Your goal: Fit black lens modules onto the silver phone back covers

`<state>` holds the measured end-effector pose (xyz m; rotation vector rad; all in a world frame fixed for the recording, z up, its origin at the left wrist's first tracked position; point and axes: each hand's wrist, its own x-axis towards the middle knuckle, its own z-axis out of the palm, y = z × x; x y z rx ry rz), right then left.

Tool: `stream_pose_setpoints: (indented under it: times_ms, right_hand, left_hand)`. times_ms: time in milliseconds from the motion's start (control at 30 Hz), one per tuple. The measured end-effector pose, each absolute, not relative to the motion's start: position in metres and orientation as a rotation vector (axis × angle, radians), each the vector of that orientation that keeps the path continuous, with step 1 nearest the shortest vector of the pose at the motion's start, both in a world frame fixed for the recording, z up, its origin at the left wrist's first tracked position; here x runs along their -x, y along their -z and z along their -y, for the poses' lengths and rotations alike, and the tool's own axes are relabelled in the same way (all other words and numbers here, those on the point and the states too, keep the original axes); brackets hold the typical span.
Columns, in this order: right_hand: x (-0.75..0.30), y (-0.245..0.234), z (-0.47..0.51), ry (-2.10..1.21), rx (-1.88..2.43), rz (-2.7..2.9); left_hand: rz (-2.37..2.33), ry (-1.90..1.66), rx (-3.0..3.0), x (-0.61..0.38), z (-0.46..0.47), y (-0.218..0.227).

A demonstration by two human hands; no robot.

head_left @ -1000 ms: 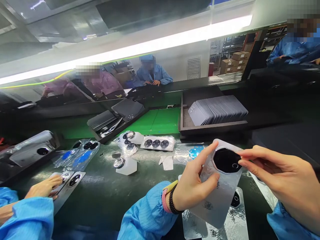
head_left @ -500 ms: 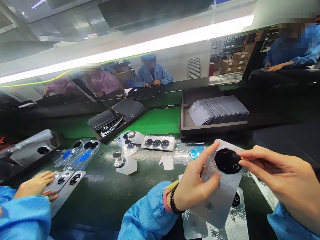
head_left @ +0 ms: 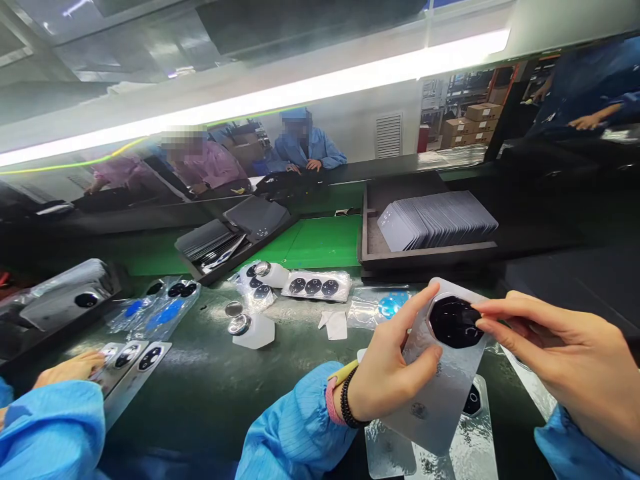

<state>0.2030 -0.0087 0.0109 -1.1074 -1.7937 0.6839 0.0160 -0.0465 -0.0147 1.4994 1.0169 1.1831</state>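
Note:
My left hand (head_left: 395, 380) grips a pale silver phone back cover (head_left: 435, 407), tilted above the bench, with fingers and thumb at its side edges. A glossy black camera lens cover (head_left: 453, 323) sits at the upper end of this panel. My right hand (head_left: 565, 347) is closed in a pinch, thumb and index fingertips at the lens cover's right edge. Under my hands lie more back covers, among them a shiny one (head_left: 483, 440) with a black camera area.
Nearby are a white bottle (head_left: 257, 331), bagged lens covers (head_left: 315, 285), a paper scrap (head_left: 335, 325) and a blue-marked bag (head_left: 385, 307). A black tray (head_left: 425, 257) holds stacked dark panels. At left, a co-worker's hand (head_left: 70, 368) is at several back covers (head_left: 135, 380).
My hands and the back cover stay almost still. The co-worker's hand at left has shifted over the covers. A person at upper right has changed position.

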Motion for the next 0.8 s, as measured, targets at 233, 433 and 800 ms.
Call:
stream_pose_setpoints:
  times_ms: [233, 433, 800]
  right_hand:
    - [-0.2050, -0.0090, 0.0104, -0.667, 1.096, 1.799]
    - [-0.2013, -0.0096, 0.0094, -0.581, 1.035, 1.801]
    - [-0.1965, -0.0071, 0.0150, -0.380, 0.954, 1.865]
  left_hand:
    - [-1.015, -1.168, -1.488, -0.0157, 0.0467, 0.0136]
    - [-1.039, -1.168, -1.502, -0.0164, 0.0468, 0.0129]
    - [-1.010, -1.169, -1.461, -0.0167, 0.0480, 0.0122]
